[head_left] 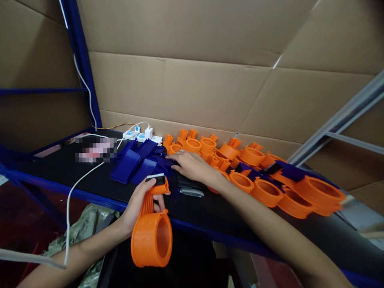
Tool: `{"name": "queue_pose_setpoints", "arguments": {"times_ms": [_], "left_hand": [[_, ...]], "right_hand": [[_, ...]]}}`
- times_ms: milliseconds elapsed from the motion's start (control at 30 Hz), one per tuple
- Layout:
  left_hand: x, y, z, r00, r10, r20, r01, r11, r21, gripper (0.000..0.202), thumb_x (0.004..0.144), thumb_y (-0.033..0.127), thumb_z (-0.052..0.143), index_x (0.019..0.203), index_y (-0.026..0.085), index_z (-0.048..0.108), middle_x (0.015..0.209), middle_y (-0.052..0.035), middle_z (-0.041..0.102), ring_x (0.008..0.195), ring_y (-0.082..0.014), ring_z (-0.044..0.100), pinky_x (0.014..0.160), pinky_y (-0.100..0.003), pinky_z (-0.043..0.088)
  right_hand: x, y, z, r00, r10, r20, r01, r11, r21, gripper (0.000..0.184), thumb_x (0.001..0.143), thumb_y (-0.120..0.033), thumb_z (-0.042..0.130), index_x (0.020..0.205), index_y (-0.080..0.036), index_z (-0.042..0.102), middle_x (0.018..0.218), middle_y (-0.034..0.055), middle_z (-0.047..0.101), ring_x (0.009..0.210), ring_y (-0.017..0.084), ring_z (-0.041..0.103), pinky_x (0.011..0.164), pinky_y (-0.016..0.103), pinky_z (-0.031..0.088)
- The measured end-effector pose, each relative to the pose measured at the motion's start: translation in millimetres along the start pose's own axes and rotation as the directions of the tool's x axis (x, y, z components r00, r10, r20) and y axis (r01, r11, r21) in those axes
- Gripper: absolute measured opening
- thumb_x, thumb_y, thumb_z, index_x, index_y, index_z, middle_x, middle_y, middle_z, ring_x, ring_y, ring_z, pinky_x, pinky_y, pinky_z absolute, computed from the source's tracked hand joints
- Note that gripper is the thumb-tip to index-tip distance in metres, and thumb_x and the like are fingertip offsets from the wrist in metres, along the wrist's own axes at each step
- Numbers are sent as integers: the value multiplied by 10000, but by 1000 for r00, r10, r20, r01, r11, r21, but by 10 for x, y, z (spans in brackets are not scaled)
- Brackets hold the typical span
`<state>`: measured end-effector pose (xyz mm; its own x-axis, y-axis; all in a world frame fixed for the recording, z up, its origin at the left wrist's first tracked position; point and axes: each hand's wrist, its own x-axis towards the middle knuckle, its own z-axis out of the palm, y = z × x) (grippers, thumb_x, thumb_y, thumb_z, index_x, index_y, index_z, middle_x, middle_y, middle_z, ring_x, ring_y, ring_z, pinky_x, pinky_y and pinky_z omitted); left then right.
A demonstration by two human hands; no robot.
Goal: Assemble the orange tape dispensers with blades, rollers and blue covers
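My left hand (138, 205) grips an orange tape dispenser (152, 232) by its handle, holding it at the near edge of the black table (63, 172). The dispenser's round ring hangs down and a toothed metal blade sits at its top. My right hand (192, 166) reaches forward, fingers stretched out flat over a pile of dark blue plastic parts (136, 162), its fingertips touching one of them. Small grey metal pieces (189, 188) lie just under its wrist.
Several orange dispenser bodies (264, 176) are heaped along the back and right of the table. A white power strip (141, 134) with a white cable (72, 192) lies at the back left. Cardboard walls and a blue metal rack post (81, 56) enclose the bench.
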<state>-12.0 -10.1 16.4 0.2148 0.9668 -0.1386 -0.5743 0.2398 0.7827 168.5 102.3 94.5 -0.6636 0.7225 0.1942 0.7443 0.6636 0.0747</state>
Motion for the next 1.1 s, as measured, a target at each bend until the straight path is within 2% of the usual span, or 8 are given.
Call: {"name": "queue_pose_setpoints", "arguments": {"times_ms": [67,200,533,733,833,900,1000,1100], "left_hand": [[6,8,10,1000,-11,-22,10,1000,-28,432,832,480,670,1075,126,612,671,-64,732,429,-137,605,422,-217,450],[9,5,11,1000,-5,-9,5,1000,-25,428,842,488,660,1061,122,629,671,-66,730,438,-135,602,430,-221,458],[39,-11,-34,1000,13,23,-14,999,39,421,837,521,656,989,130,627,579,-44,688,441,-167,633,449,-243,484],[32,-3,-25,1000,9,12,-9,1000,21,416,838,502,662,1021,132,617,656,-61,730,429,-155,627,434,-236,474],[34,-5,-30,1000,9,24,-10,999,33,427,841,512,656,1030,132,614,683,-76,742,432,-165,635,438,-250,483],[37,-5,-31,1000,6,27,-7,999,38,436,845,516,649,1048,131,612,661,-71,735,437,-171,639,437,-250,483],[35,1,-19,1000,5,21,-6,999,32,443,846,515,647,1063,131,608,664,-71,736,431,-169,635,427,-245,476],[27,6,-3,1000,16,9,-16,1000,25,422,843,497,657,1048,133,603,695,-76,745,431,-163,630,422,-242,472]], "right_hand": [[128,66,82,999,1,37,0,1000,-16,385,891,-256,682,1276,-237,674,1160,120,718,1075,286,679,865,376,536],[213,68,213,997,16,72,-11,998,-61,307,910,-274,644,1202,-207,714,1130,136,722,1055,302,680,841,369,523],[195,-8,230,994,96,57,-88,989,-121,324,968,-214,472,1185,-133,698,1128,195,698,1087,300,644,869,359,491],[257,81,257,992,69,106,-63,996,-61,447,901,-241,609,1346,-208,608,1161,142,695,1030,268,654,801,322,488],[281,171,246,989,11,147,-12,1000,3,483,835,-209,712,1307,-261,628,1086,68,710,954,206,663,737,255,467],[281,211,235,988,-16,154,10,999,39,457,820,-192,738,1264,-249,646,1025,48,709,909,179,660,716,234,452],[263,221,206,994,-30,108,21,997,78,413,820,-199,744,1221,-198,647,1037,70,693,942,196,648,766,261,459],[245,204,143,999,-34,17,32,992,123,413,827,-239,728,1218,-151,626,1200,135,638,1108,263,599,889,350,468]]}}
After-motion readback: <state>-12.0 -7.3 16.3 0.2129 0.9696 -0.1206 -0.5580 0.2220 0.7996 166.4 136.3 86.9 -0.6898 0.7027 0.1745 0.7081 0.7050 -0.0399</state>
